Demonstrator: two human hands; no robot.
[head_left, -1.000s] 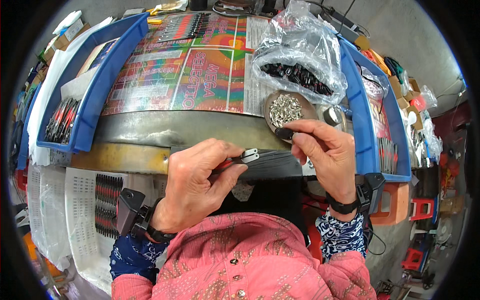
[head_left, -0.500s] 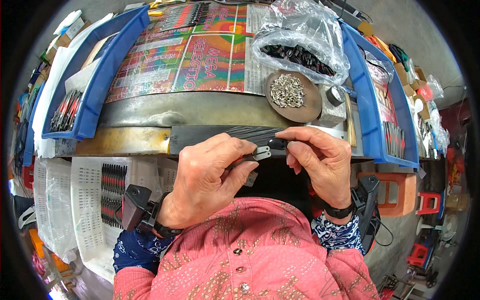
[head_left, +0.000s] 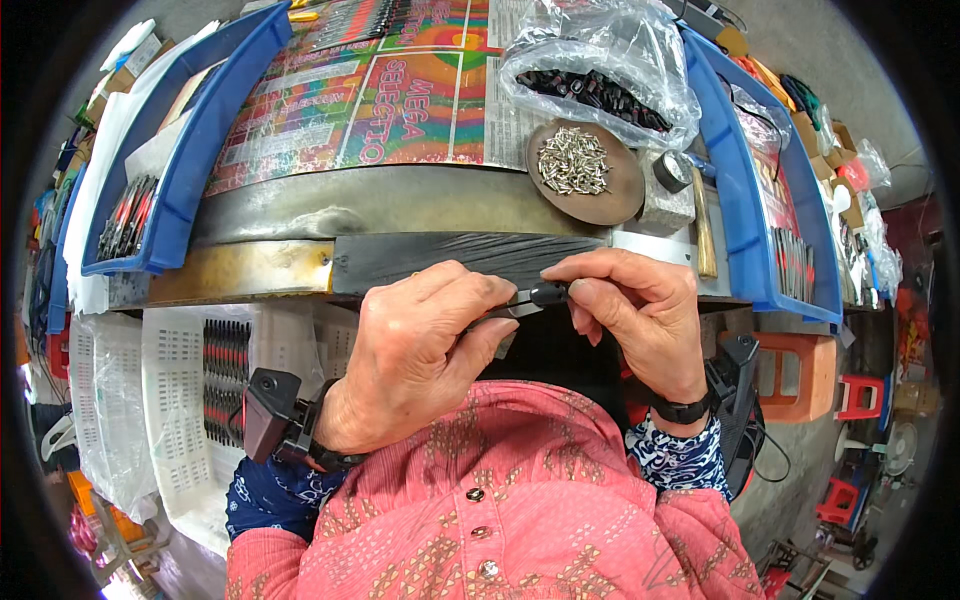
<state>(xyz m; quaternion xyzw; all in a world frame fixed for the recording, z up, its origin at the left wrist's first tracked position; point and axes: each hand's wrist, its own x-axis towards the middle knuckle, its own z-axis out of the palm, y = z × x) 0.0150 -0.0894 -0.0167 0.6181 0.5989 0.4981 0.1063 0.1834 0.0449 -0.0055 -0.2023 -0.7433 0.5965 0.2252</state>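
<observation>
My left hand (head_left: 405, 350) is closed in a pinch on a slim tool piece with a flat metal end (head_left: 522, 306); the fingers hide the rest of it. Between the thumb and fingertips of my right hand (head_left: 645, 315) is a small black oval cap (head_left: 547, 293). The cap meets the metal end, just past the bench's front edge. Whether the metal has gone inside the cap, I cannot tell. Beyond the right hand, a brown round dish (head_left: 622, 208) holds many small silver rivet-like pins (head_left: 574, 160). Behind it, a clear plastic bag (head_left: 670, 60) contains black pieces (head_left: 595, 98).
Blue trays (head_left: 178, 225) (head_left: 740, 235) with red and black tools flank the bench. A stone block (head_left: 665, 210) and a wooden handle (head_left: 705, 240) lie near the dish. Below left stands a white crate (head_left: 180, 430) with rows of tools; an orange stool (head_left: 812, 378) is at right.
The black cap and the metal end have come together; half a second ago the two-pronged end showed more fully. My right hand has shifted slightly left, and the metal end has turned.
</observation>
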